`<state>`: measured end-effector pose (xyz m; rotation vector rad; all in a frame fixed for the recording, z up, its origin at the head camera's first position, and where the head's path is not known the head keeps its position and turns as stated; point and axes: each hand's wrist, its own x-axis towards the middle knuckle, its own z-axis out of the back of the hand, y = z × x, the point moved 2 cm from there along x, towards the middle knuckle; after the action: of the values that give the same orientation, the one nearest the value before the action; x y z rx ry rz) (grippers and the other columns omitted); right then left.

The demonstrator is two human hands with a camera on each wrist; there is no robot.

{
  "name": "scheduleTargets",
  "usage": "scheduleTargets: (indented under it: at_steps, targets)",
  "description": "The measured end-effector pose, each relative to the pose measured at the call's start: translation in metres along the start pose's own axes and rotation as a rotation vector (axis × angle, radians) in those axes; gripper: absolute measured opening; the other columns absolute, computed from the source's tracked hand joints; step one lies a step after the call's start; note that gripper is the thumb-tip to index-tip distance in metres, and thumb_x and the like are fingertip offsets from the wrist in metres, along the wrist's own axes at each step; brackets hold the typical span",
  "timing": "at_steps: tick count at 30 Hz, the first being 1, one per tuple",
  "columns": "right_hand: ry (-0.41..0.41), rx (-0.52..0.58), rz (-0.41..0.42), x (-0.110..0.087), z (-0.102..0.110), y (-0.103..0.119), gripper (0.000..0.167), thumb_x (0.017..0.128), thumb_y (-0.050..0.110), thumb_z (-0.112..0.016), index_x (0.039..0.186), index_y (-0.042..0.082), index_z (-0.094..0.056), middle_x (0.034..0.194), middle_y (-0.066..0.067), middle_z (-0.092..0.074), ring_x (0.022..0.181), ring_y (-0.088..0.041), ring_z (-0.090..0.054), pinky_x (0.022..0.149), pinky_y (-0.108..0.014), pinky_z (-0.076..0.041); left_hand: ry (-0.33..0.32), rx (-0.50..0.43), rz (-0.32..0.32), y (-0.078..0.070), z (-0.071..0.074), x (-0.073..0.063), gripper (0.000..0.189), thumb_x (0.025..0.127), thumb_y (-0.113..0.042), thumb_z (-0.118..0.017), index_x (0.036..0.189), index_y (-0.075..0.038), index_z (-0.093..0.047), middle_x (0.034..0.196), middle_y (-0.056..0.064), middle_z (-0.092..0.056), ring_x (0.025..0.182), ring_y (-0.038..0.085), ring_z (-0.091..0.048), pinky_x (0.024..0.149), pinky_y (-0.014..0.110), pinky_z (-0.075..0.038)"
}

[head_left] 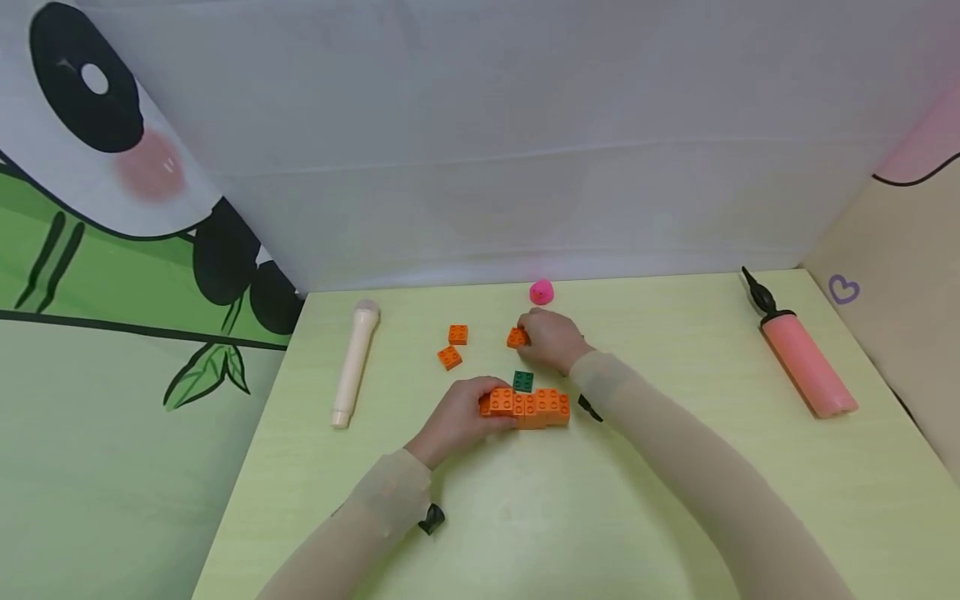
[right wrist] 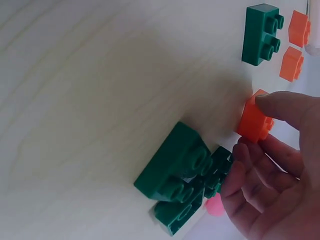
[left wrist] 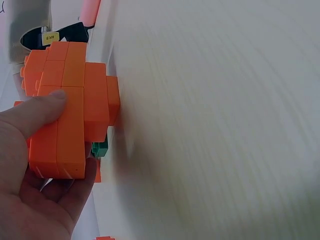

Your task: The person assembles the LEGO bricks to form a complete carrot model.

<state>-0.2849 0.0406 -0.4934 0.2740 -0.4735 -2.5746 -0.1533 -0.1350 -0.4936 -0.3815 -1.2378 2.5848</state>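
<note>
My left hand (head_left: 467,417) grips the left end of a block of joined orange toy bricks (head_left: 531,408), thumb along its near side. In the left wrist view the joined bricks (left wrist: 70,110) show stepped layers, with the thumb pressed on one face. Farther back, my right hand (head_left: 555,340) pinches a single orange brick (right wrist: 255,117) between thumb and fingers, close over the table. A green brick (head_left: 523,382) lies just behind the joined block. Beside the right hand, several green bricks (right wrist: 172,167) lie on the table, hidden under the arm in the head view.
Two loose orange bricks (head_left: 453,346) lie left of the right hand. A pink round object (head_left: 542,292) is at the table's back edge. A pale microphone-shaped stick (head_left: 356,364) lies on the left, a pink hand pump (head_left: 806,358) on the right. Walls border the table (head_left: 600,517).
</note>
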Motion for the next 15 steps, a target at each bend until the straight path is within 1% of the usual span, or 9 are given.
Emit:
scheduleTargets:
  at_steps: [4,7,12,15]
  targets:
    - [0.001,0.035,-0.016,-0.001,-0.001,0.001,0.029,0.094,0.017,-0.075,0.117,0.001,-0.068,0.096,-0.005,-0.061,0.087,-0.024,-0.058,0.086,-0.036,-0.053,-0.004,0.005,0.007,0.0,0.0,-0.001,0.036,0.086,-0.024,-0.089,0.119,-0.021,-0.075,0.115,-0.01,-0.07,0.102,0.015,-0.061,0.095,0.038,-0.051]
    - [-0.006,0.085,-0.022,-0.003,-0.001,0.0,0.03,0.093,0.015,-0.074,0.118,0.0,-0.068,0.097,-0.006,-0.063,0.087,-0.025,-0.057,0.086,-0.036,-0.052,-0.006,0.008,0.008,0.0,0.0,0.0,0.037,0.086,-0.025,-0.089,0.12,-0.021,-0.075,0.116,-0.01,-0.07,0.102,0.015,-0.061,0.096,0.038,-0.05]
    - [-0.026,0.202,-0.028,-0.012,0.007,0.001,0.038,0.093,0.017,-0.075,0.126,0.0,-0.069,0.108,-0.007,-0.07,0.09,-0.025,-0.059,0.089,-0.039,-0.053,-0.005,0.013,0.003,0.0,0.0,0.0,0.036,0.086,-0.024,-0.089,0.12,-0.019,-0.075,0.117,-0.009,-0.07,0.103,0.015,-0.061,0.097,0.039,-0.05]
    - [-0.045,0.26,-0.003,-0.021,0.016,0.003,0.039,0.093,0.019,-0.076,0.128,0.003,-0.07,0.113,-0.006,-0.071,0.094,-0.025,-0.061,0.09,-0.04,-0.053,-0.006,0.017,-0.002,0.0,0.001,0.0,0.036,0.087,-0.024,-0.089,0.119,-0.019,-0.075,0.116,-0.009,-0.07,0.104,0.015,-0.062,0.098,0.039,-0.05]
